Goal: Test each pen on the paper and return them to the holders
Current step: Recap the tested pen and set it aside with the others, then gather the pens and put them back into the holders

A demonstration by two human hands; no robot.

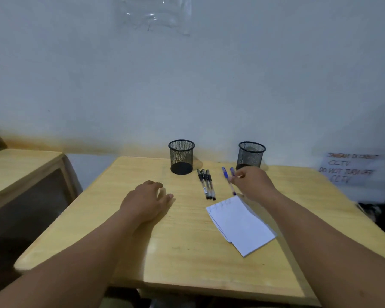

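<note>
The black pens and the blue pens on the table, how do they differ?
The black pens number three, while only two blue pens show. The black pens lie untouched in a tight row near the left mesh holder; the blue pens lie by the right mesh holder, with the right hand at one of them. Both groups lie flat on the wooden table, outside the holders.

Dim, bluish light; soft shadows under each hand; wide-angle bending at the edges; right hand [252,184] slightly motion-blurred.

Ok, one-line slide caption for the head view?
Right hand reaches for blue pens; black pens, paper, two mesh holders wait.
</note>
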